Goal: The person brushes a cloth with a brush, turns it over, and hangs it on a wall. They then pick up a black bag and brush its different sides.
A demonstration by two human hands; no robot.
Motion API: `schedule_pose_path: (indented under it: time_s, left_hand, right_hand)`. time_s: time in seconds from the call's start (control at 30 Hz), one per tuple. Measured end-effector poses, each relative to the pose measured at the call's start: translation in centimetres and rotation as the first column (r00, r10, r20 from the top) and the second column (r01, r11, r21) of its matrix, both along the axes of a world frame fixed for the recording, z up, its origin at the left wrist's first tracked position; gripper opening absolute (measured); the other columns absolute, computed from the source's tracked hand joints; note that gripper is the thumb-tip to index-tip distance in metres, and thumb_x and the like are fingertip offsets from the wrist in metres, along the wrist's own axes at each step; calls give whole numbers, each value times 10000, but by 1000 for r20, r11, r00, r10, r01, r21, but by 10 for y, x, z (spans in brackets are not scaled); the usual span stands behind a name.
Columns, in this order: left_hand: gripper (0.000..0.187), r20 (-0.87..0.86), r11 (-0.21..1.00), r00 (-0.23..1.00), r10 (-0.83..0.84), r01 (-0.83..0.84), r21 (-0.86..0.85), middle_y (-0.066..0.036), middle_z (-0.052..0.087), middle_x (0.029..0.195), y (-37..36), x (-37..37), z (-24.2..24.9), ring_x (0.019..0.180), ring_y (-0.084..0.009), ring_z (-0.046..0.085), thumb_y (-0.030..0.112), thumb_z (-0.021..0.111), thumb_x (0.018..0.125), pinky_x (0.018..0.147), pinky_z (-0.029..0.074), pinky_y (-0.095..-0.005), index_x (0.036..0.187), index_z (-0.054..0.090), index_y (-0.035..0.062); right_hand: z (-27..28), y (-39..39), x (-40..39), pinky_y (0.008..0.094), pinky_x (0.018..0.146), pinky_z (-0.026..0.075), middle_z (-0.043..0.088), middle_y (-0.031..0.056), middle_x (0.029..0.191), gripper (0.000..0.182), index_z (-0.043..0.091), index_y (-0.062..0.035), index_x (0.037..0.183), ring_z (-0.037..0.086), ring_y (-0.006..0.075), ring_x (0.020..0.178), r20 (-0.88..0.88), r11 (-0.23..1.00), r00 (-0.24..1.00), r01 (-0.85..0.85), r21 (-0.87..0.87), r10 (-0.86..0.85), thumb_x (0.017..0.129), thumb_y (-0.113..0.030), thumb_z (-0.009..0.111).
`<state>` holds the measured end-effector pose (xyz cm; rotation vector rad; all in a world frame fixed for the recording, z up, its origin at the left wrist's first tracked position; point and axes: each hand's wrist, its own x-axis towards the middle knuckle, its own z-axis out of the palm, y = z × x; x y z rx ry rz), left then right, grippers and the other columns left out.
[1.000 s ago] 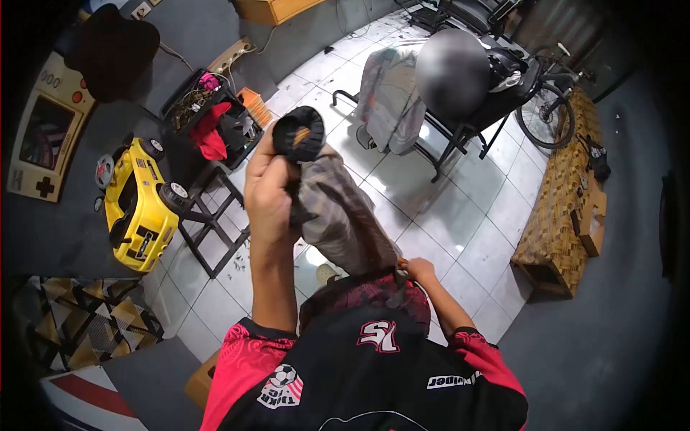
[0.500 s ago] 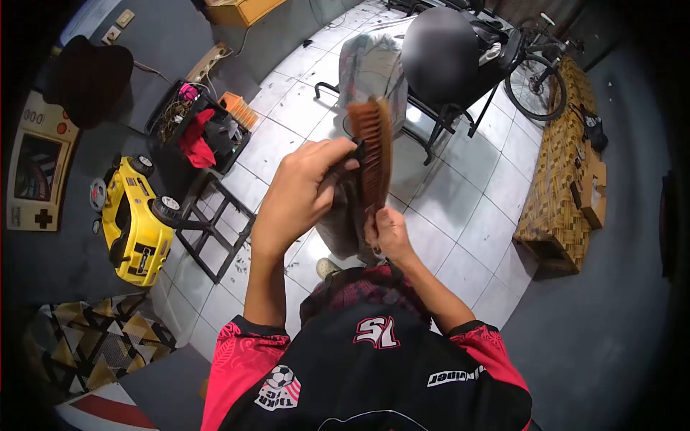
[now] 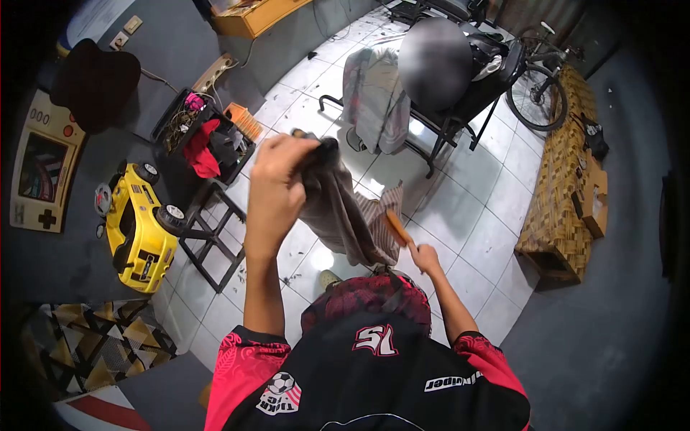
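My left hand (image 3: 277, 187) is raised, its fingers closed on the dark gathered end of a grey-brown cloth (image 3: 330, 215). From there the cloth hangs down in folds, with a striped part (image 3: 384, 251) spread on its right side. In my right hand (image 3: 425, 258) is the handle of a wooden brush (image 3: 397, 228). The brush is low beside the striped part and overlaps it in this view; its bristles are mostly hidden.
A person sits on a black-framed chair (image 3: 431, 144) ahead, a pale cloth (image 3: 374, 93) beside them. To the left are a yellow toy car (image 3: 140, 233), a black stool frame (image 3: 212, 237) and a crate with a red cloth (image 3: 203, 149). A woven bench (image 3: 557, 208) and bicycle (image 3: 537, 97) stand right. Dark bits lie on the tiles.
The brush has gone from upright beside my left hand to lower right, moved by my right hand. My left hand has shifted slightly left, and the hanging cloth now shows more fully.
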<state>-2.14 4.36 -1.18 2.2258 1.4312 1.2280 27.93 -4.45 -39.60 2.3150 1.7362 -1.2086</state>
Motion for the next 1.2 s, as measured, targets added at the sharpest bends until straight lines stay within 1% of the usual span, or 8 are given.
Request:
schedule_pose_path:
  time_s: [0.13, 0.4, 0.53, 0.63, 0.77, 0.9, 1.07, 1.2]
  left_hand:
    - [401, -182, 956, 943, -278, 253, -147, -147, 609, 912, -1, 12, -7, 961, -328, 553, -138, 494, 601, 851, 434, -365, 963, 598, -1]
    - [351, 74, 983, 986, -151, 141, 118, -135, 612, 966, -11, 15, 29, 884, -294, 605, -154, 528, 570, 748, 488, -315, 856, 623, 27]
    - [313, 383, 967, 920, -83, -19, 254, -83, 588, 851, -15, 1, 43, 800, -148, 573, -153, 411, 587, 754, 427, -218, 816, 573, -14]
    - [291, 614, 975, 788, -44, -101, 200, -41, 575, 835, -12, -9, 37, 798, -90, 535, -146, 364, 675, 785, 410, -198, 843, 564, -18]
    - [245, 678, 992, 733, 60, -117, 39, -28, 573, 852, -8, -10, 30, 799, -77, 533, -144, 392, 782, 773, 422, -198, 884, 567, -6]
    - [199, 853, 993, 512, -97, 113, 45, -43, 545, 908, 1, -9, 14, 799, -89, 534, -79, 382, 858, 740, 430, -208, 937, 534, 22]
    - [164, 923, 970, 356, -146, 236, 62, -64, 486, 826, 1, 8, 23, 726, -140, 527, 68, 282, 882, 703, 462, -255, 872, 444, 43]
    - [159, 917, 964, 347, -195, 242, 113, -51, 436, 763, 4, 18, 25, 691, -164, 521, 137, 253, 868, 653, 481, -291, 822, 392, 75]
  right_hand:
    - [157, 46, -52, 237, 433, 361, 490, 1, 571, 395, 545, -32, 772, 418, 93, 445, -889, 926, 364, 348, -147, -278, 936, -380, 454]
    - [189, 36, -102, 210, 391, 310, 424, -25, 596, 269, 527, -44, 854, 392, 51, 451, -997, 999, -78, 18, -27, -26, 942, -295, 482]
    - [61, 11, -63, 296, 437, 412, 559, 66, 629, 337, 625, -13, 847, 528, 151, 494, -802, 968, 586, -120, -222, -112, 887, -341, 559]
    - [-23, -29, -17, 365, 556, 473, 610, 196, 657, 523, 627, 44, 731, 594, 275, 558, -33, 971, 970, -240, 18, 241, 781, -476, 607]
    - [-67, -48, -1, 417, 579, 456, 600, 234, 644, 548, 627, 38, 699, 599, 372, 582, 107, 987, 993, -54, 151, 38, 784, -501, 571]
    - [86, 9, -52, 397, 511, 422, 562, 194, 601, 454, 592, 38, 758, 546, 292, 510, -405, 927, 914, 185, 327, -40, 902, -375, 466]
    - [245, 32, -112, 201, 425, 275, 350, -39, 571, 357, 455, -72, 899, 318, 53, 466, -1000, 944, -17, 329, 6, 13, 971, -401, 338]
    - [260, 29, -144, 215, 438, 301, 388, -20, 584, 430, 453, -41, 898, 368, 60, 474, -884, 887, 356, 235, 398, 302, 968, -434, 294]
